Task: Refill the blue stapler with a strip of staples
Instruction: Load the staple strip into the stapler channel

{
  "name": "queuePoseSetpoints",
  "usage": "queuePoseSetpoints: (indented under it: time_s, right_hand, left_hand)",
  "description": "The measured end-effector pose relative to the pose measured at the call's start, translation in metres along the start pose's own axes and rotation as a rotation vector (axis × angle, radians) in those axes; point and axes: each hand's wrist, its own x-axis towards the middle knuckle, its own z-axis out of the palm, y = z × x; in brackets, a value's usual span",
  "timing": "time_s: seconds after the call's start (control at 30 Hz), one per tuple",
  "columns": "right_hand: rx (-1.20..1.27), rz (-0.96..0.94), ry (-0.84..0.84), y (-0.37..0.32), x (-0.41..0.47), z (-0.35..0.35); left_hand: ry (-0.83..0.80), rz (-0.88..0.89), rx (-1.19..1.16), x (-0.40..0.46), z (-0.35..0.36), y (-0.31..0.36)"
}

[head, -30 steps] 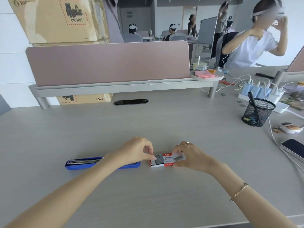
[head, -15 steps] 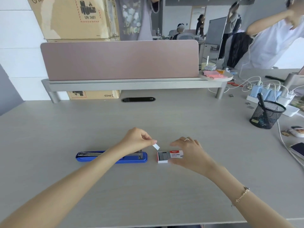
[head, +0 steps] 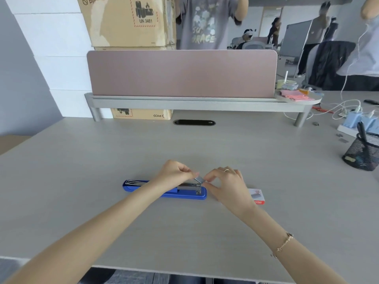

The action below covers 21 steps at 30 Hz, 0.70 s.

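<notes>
The blue stapler lies flat and swung open on the grey desk, its metal channel facing up. Just above the stapler's right end hangs a short silver strip of staples. My left hand pinches the strip from the left. From the right, my right hand touches it with thumb and forefinger. The small red-and-white staple box lies on the desk to the right, partly hidden behind my right wrist.
A pink divider screen on a grey shelf runs across the back of the desk. At the right edge stand a black mesh pen cup and a power strip with chargers. Cardboard boxes and people are behind.
My left hand has carried the staple strip from the box over to the stapler's right end. My right hand left the box and came in to the strip. The view shifted left.
</notes>
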Motion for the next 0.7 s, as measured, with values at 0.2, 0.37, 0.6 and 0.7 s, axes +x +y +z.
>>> queuePoseSetpoints:
  time_s: [0.2, 0.37, 0.6, 0.7]
  right_hand:
    - [-0.045, -0.026, 0.003, -0.006, 0.005, 0.009]
    - [-0.129, -0.089, -0.035, -0.005, 0.012, 0.009]
    - [-0.196, -0.165, -0.149, -0.005, 0.020, 0.005]
    - [-0.234, -0.175, -0.165, -0.004, 0.020, 0.006]
  left_hand:
    - [0.005, -0.011, -0.042, 0.000, -0.004, -0.013]
    - [-0.024, 0.170, 0.113, -0.004, -0.013, -0.019]
    - [-0.154, 0.392, 0.431, -0.004, -0.023, -0.023]
    - [-0.141, 0.424, 0.492, -0.002, -0.022, -0.021]
